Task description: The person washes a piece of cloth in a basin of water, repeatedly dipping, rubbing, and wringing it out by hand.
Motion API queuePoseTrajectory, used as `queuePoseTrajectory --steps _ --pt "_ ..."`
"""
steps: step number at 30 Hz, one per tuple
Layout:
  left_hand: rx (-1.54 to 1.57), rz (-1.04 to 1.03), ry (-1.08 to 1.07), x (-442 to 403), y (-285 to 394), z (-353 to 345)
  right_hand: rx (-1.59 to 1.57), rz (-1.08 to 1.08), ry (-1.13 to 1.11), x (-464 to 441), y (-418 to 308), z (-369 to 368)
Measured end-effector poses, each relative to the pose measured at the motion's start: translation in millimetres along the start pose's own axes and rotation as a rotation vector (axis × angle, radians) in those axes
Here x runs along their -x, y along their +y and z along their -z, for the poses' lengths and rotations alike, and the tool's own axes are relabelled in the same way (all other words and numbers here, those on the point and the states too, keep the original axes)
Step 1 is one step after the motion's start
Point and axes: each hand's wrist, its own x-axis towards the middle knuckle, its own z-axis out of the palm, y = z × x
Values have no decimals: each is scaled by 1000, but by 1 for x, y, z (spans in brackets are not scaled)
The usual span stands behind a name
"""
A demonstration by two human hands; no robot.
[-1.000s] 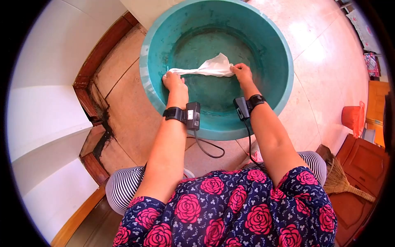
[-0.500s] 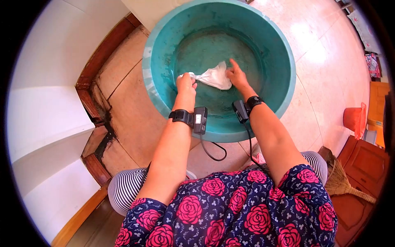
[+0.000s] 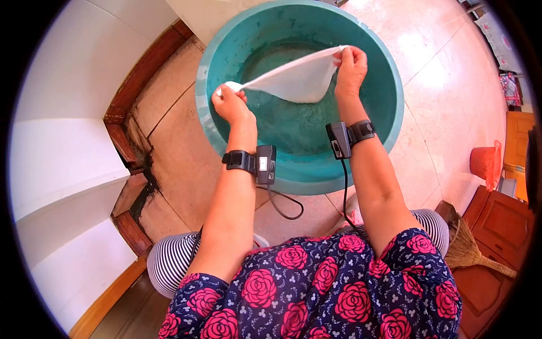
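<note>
A thin white cloth (image 3: 296, 78) is stretched between my two hands over a large round teal tub (image 3: 302, 187). My left hand (image 3: 231, 103) is closed on the bunched left end, near the tub's left wall. At the right, my right hand (image 3: 351, 70) pinches the cloth's upper right corner. The cloth's lower edge hangs down between them. Shallow water seems to lie on the tub's bottom. Each wrist wears a black strap with a small box and a cable.
White steps or shelves (image 3: 68, 169) stand at the left. On the right are an orange-red basket (image 3: 485, 162), a straw broom (image 3: 468, 252) and reddish wooden cabinet doors (image 3: 499, 223). Pinkish tiles (image 3: 420, 113) surround the tub.
My right hand, fingers apart half a second ago, has taken hold of the cloth's corner and moved up and right. My left hand has moved left and slightly up, and the cloth is spread wider.
</note>
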Motion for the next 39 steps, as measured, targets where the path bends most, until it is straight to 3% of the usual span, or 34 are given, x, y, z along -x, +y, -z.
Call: queuePoseTrajectory --steps 4,5,8,9,11,12,13,14,16,19,22,23,27,30,31,34,35,38,39 --pt "117 -177 -51 7 27 -18 -93 183 112 -5 -22 -4" --pt "135 -212 -64 9 31 -20 -106 138 132 -5 -22 0" --pt "35 -177 -82 13 21 -13 181 17 211 -6 10 29" --pt "-10 -35 -121 15 15 -7 433 -10 275 -7 33 44" --pt "-190 249 -235 0 -20 16 678 -197 108 8 67 73" --pt "-281 392 -289 -5 -31 24 832 -481 -107 6 88 87" --pt "-369 431 -319 -3 -33 25 784 -705 -315 11 97 92" --pt "-458 472 -348 1 -35 25 883 -616 -515 5 158 118" --pt "-589 493 -385 12 -38 22 1285 -564 -446 29 71 74" --pt "-644 438 -456 15 -41 15 1179 -121 -377 32 87 73" --pt "-614 502 -343 24 -45 11 1030 -61 -500 45 104 71" --pt "-601 552 -388 23 -43 12 1105 27 -618 50 106 74" --pt "-523 639 -541 3 -60 24 940 -69 -1076 67 81 52" --pt "-545 591 -447 1 -65 23 1011 -362 -613 63 81 51" --pt "-567 571 -386 5 -61 21 1127 -362 -538 54 90 56" --pt "-535 625 -379 5 -62 21 963 171 -425 57 110 70" --pt "-525 616 -389 6 -61 20 822 258 -560 56 120 74" --pt "-488 604 -399 13 -53 17 1053 -30 -825 75 106 61" --pt "-472 610 -386 13 -56 16 867 -284 -935 74 98 54"
